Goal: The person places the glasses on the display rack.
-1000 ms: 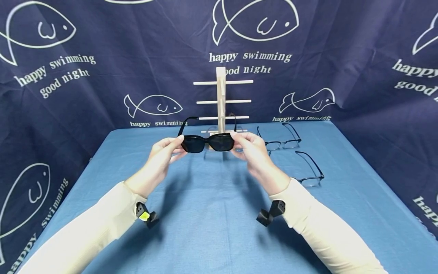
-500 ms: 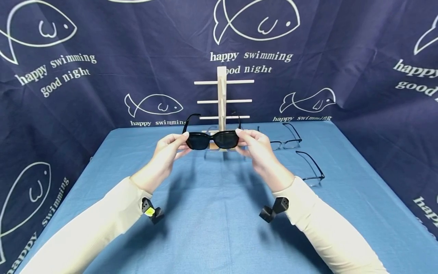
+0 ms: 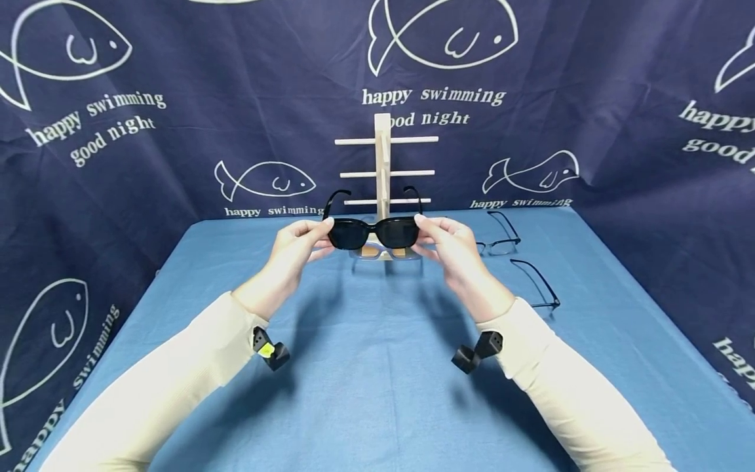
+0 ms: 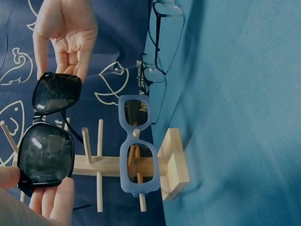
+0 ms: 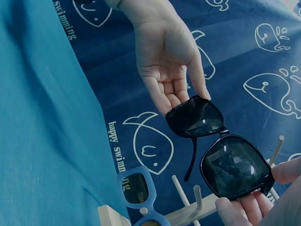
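Black sunglasses [image 3: 396, 233] hang in the air in front of a wooden display rack [image 3: 382, 157], lenses toward me and temples spread open toward the rack. My left hand [image 3: 289, 259] pinches their left end between thumb and fingers. At the right end my right hand [image 3: 454, 255] pinches the frame the same way. Blue-framed tinted glasses [image 4: 124, 162] sit on the rack's lowest rung, below the sunglasses in the head view and partly covered by them. Both wrist views show the sunglasses held by both hands, apart from the blue-framed pair.
Above the blue-framed pair, the rack has bare rungs [image 3: 413, 173]. To the right, two pairs of clear glasses [image 3: 501, 245] lie on the blue tablecloth [image 3: 377, 380], partly hidden by my right hand. A navy curtain [image 3: 283, 118] printed with fish hangs behind the rack.
Both hands have carried the sunglasses slightly up and to the right, toward the middle of the rack. More of the blue-framed pair now shows beneath them.
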The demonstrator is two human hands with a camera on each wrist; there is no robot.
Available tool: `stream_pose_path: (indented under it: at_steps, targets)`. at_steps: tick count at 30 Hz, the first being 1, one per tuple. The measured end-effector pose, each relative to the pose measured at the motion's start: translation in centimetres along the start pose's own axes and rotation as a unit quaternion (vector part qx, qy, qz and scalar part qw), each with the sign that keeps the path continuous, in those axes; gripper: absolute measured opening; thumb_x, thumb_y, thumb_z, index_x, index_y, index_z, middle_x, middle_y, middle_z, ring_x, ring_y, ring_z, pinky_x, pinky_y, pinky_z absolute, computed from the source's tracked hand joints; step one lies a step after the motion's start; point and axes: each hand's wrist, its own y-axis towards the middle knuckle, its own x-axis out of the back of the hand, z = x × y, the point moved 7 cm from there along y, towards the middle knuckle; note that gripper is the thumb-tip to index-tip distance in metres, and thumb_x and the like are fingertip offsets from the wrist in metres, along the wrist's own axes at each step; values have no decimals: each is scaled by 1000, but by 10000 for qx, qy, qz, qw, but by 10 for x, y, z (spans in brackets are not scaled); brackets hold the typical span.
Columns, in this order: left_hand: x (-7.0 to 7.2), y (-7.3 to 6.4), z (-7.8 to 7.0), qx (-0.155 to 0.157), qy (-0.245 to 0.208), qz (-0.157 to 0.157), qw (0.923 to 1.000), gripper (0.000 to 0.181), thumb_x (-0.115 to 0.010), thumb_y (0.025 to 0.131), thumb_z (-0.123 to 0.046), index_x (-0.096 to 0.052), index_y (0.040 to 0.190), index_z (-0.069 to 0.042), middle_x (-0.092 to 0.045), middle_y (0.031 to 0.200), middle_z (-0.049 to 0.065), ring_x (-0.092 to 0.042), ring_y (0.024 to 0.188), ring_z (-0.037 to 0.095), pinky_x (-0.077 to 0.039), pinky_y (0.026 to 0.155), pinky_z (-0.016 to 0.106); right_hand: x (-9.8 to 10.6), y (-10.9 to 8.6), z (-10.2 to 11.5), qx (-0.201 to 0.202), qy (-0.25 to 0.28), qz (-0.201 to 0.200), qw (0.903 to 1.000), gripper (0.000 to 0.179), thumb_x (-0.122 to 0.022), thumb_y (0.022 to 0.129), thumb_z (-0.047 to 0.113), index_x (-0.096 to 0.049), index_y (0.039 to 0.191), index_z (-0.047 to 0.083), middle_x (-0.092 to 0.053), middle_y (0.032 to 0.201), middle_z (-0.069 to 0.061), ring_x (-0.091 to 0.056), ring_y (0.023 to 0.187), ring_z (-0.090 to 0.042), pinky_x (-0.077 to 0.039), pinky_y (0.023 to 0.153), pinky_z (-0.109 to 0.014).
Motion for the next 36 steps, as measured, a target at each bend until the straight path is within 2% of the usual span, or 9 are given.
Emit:
stream_pose_path:
  at_steps: [7,15,24,28,34,36]
  targets:
    - [-8,7,-1,71,-184,27,9998,19,-69,91,-26,-66,95,-7,-67,75,-4,-65,73,11,-56,95,38,6,6,4,45,185,-117,9998,10,-64,94,19,-62,90,10,-66,69,6,-62,69,-7,-60,73,-19]
    - [-12,14,-1,-25,-292,-140,9995,20,-71,90,-22,-66,97,-5,-67,75,-2,-67,72,11,-59,89,32,8,12,7,108,440,-133,9989,7,-64,93,13,-62,91,6,-67,66,4,-64,65,-9,-60,72,-20]
    - [-16,23,1,-1,-341,-349,9988,17,-73,88,-22,-67,91,-6,-66,79,2,-67,70,14,-56,95,41,12,23,3,148,491,-364,9980,8,-65,93,12,-61,91,5,-65,65,2,-64,59,-8,-61,69,-21]
    - [-19,25,2,68,-231,-361,9991,18,-73,88,-23,-66,92,-6,-66,80,3,-69,74,17,-59,90,35,14,27,1,79,478,-453,9978,13,-65,92,12,-62,99,1,-65,65,2,-63,60,-8,-61,70,-21]
    - [-21,29,5,120,-154,-443,9988,19,-72,89,-22,-66,93,-5,-66,83,7,-67,70,14,-61,82,29,14,32,-1,-17,421,-404,9983,34,-63,93,12,-58,122,-6,-65,67,3,-63,62,-8,-60,70,-20]
    - [-21,31,7,154,-157,-469,9987,19,-72,89,-22,-66,93,-5,-65,85,7,-67,70,13,-61,83,29,14,34,-2,-18,437,-414,9982,34,-63,93,12,-58,122,-6,-65,68,3,-63,63,-8,-60,69,-19]
